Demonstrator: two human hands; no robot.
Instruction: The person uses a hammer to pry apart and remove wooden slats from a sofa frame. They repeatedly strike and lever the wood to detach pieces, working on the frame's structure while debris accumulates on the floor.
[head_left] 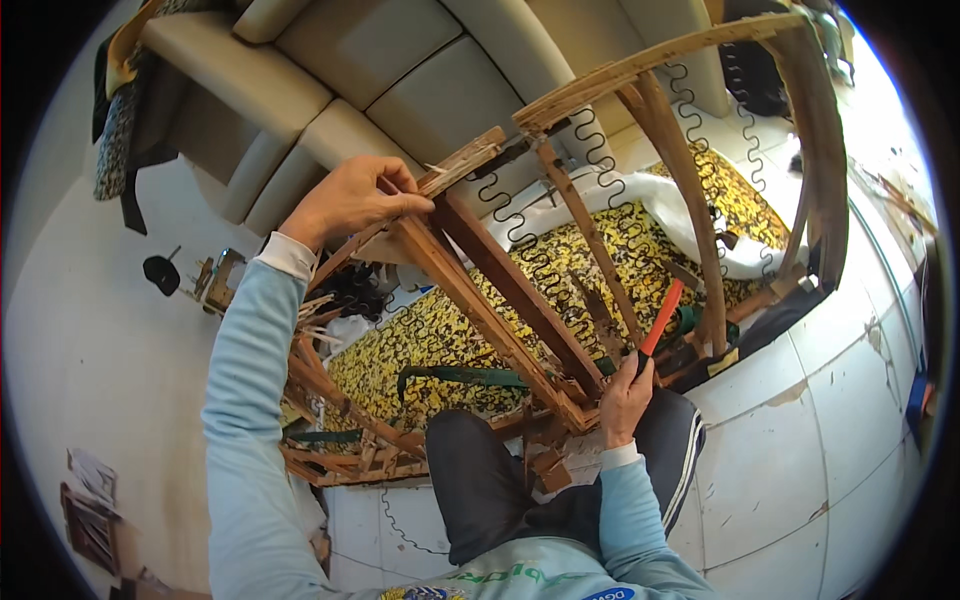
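A bare wooden sofa frame (475, 315) stretches in front of me, its top rail (640, 62) broken and splintered near the middle. My left hand (355, 198) is at the left broken end of that rail, thumb and index finger pinched together against the wood. Whether a small piece sits in the pinch cannot be made out. Low by my right knee, my right hand (625, 400) is closed round the handle of a hammer (664, 318) with an orange and black handle. The hammer's head points away from me, over the frame's lower right part.
Zigzag springs (596, 150) hang from the rail. Yellow and black patterned fabric (400, 345) lies beyond and beneath the frame, with green webbing strips (465, 377) over it. A beige sofa (400, 80) stands at the back. Splintered wood (318, 320) sticks out at left. White tiles (760, 480) cover the floor.
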